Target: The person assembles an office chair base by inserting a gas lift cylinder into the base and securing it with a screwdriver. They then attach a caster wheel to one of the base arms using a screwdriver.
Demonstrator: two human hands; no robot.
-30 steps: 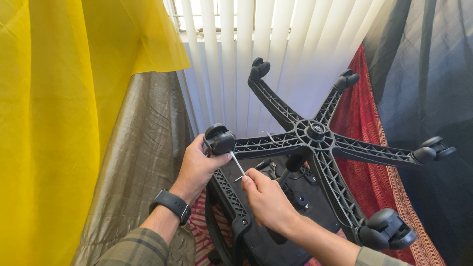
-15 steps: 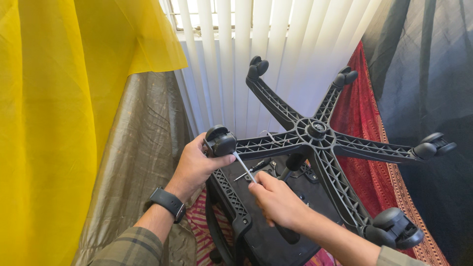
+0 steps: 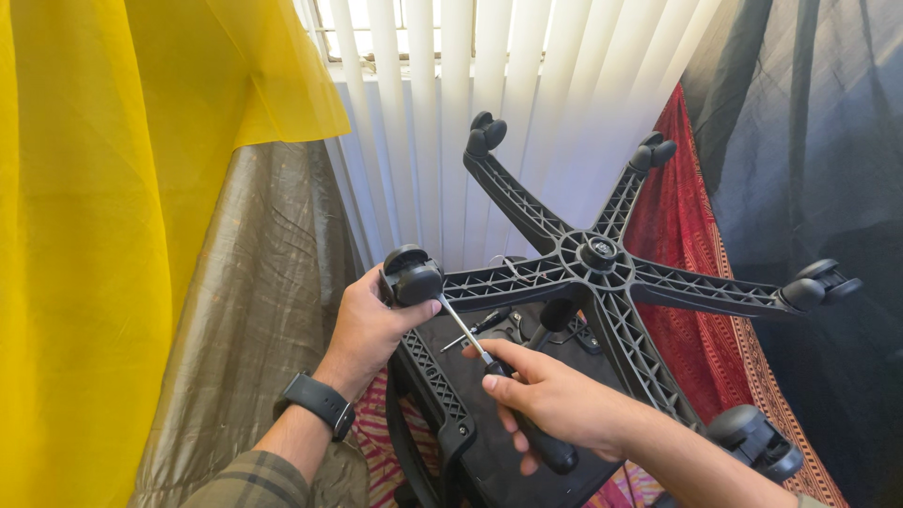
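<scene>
left hand [image 3: 369, 325] clamped on a castor [image 3: 411, 278] at 9 o'clock of the chair base [image 3: 596, 258]; right hand [image 3: 555, 400] grips a screwdriver [image 3: 508, 390], tip at that castor. white blinds [image 3: 442, 122] at 12, yellow cloth [image 3: 103, 216] at 9.

The upturned black chair seat [image 3: 489, 442] carries the five-armed wheeled base [image 3: 602, 273] above it. The seat rests on a red-and-pink striped cloth [image 3: 372, 423] (what lies under the cloth is hidden), with olive fabric [image 3: 254, 310] just beside it.
</scene>
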